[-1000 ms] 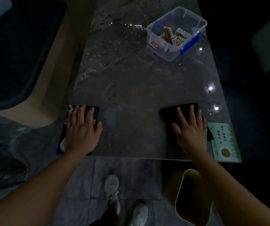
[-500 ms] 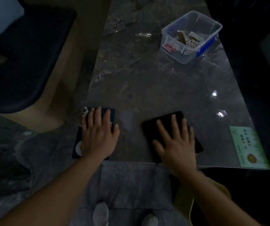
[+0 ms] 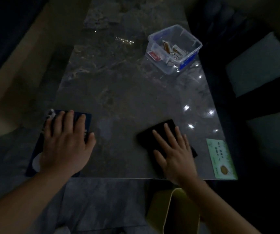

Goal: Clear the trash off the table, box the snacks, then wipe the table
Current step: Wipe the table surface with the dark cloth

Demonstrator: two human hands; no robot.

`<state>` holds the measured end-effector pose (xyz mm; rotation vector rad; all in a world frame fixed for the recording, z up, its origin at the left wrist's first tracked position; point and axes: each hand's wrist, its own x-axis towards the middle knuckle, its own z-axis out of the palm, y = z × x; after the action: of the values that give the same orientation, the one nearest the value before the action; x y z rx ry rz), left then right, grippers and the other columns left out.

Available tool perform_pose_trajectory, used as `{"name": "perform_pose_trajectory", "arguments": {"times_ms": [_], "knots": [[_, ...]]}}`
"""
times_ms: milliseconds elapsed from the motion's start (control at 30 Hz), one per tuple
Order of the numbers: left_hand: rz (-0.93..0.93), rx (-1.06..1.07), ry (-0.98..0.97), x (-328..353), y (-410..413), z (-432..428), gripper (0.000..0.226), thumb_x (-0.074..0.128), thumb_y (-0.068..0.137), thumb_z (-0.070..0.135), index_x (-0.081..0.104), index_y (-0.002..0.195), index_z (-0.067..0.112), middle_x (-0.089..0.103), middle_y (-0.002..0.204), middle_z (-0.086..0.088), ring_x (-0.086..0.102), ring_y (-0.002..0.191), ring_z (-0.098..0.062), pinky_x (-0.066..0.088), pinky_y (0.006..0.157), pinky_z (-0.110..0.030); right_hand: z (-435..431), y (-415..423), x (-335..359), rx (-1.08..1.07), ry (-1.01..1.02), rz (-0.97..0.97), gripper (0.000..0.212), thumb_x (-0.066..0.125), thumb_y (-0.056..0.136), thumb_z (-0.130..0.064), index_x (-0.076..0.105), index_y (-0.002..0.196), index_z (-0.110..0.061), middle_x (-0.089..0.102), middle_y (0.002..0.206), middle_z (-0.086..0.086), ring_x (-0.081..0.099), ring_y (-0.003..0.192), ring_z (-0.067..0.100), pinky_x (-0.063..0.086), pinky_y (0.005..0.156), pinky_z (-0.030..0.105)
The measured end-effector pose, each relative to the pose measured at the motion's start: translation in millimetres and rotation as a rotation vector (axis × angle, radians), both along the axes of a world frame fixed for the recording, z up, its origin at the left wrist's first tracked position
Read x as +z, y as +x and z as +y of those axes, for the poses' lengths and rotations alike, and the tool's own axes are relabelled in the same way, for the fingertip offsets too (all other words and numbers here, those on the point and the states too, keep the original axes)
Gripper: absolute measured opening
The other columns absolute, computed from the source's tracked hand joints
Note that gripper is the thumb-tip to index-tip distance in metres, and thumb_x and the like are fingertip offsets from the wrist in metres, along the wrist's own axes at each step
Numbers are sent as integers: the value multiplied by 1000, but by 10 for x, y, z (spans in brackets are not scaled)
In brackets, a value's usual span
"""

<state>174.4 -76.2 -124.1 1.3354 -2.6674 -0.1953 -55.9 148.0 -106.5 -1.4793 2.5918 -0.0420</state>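
We see the left hand laid flat, palm down and fingers spread, on a dark blue mat at the table's near left corner; it grips nothing, only presses, and its forearm comes in from the lower left. The mat runs lengthwise away from us and hangs slightly past the near edge.

Between the hands the marble table lies bare and glossy, with open room stretching toward the far end. Its near edge runs straight across just below both wrists.

The right hand is likewise flat and open, fingers fanned and pointing up and to the left, pressing on a black cloth near the front edge, right of centre. The cloth is a folded rectangle whose long axis tilts from upper left to lower right; it is pinned under the palm rather than grasped.

Below that wrist, off the table, stands a yellow-green bin, its mouth open upward.

Just right of the cloth, apart from it, a green card lies flat at the near right corner.

Far back on the right side, a clear plastic box with a blue clasp sits turned at an angle, snack packets inside, close to the table's right edge.
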Motion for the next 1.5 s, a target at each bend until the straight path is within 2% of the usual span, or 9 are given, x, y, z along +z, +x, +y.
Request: {"name": "perform_pose_trajectory", "arguments": {"times_ms": [233,400,467,567,667,900,1067,1333,1500], "knots": [[-39,3,-23,19,-7,8,65,31,92,50,43,142,9,40,151,-22,31,140,-42,23,114,-62,-489,-1203,-2,-669,33,-69,73,17,87,-72,2,155,-50,-6,170,3,-6,153,37,0,122,58],[20,-4,-19,47,10,27,65,33,92,50,45,141,8,41,150,-23,31,141,-42,22,115,-61,79,-204,-180,-28,-59,54,62,18,98,-69,5,156,-51,-6,170,-4,-9,155,27,-3,123,44],[17,-2,-16,65,10,37,65,34,91,49,46,141,8,41,150,-23,32,141,-42,22,115,-61,326,-427,-141,-11,-20,69,62,19,99,-63,10,158,-45,-2,170,1,-4,155,30,3,123,47],[-5,6,-36,65,4,41,65,34,91,50,45,141,9,41,150,-22,32,141,-41,23,115,-61,23,-1198,-26,-394,81,107,65,19,99,-55,16,160,-33,2,169,14,2,153,43,9,121,60],[-25,12,-51,64,-3,46,65,34,92,50,45,141,9,42,150,-22,32,141,-40,23,116,-60,-627,-1520,51,-715,21,-28,68,25,96,-66,9,158,-43,-2,170,7,-1,153,41,0,121,58],[-34,11,-43,65,-1,49,64,34,93,49,44,142,11,42,151,-20,32,142,-38,21,118,-58,-586,-263,-189,193,-73,98,61,20,97,-70,13,155,-52,11,169,1,6,154,34,11,122,52],[-32,15,-36,65,2,38,63,34,93,50,43,142,13,41,151,-19,31,142,-37,21,118,-57,-1070,-783,83,-271,16,-65,66,26,95,-62,10,157,-46,0,170,4,-1,154,36,6,122,57],[73,14,52,112,29,-2,56,40,93,44,50,141,16,43,153,-13,32,144,-33,20,120,-54,-358,758,-3,429,-63,12,67,43,90,-56,26,154,-50,21,168,-1,12,153,39,16,119,59],[53,-106,95,75,227,-180,55,29,95,41,41,147,26,34,160,-5,26,147,-26,21,117,-47,-1073,625,105,49,29,-18,62,24,98,-58,3,156,-49,-10,168,-4,-16,153,34,-4,123,54]]}}
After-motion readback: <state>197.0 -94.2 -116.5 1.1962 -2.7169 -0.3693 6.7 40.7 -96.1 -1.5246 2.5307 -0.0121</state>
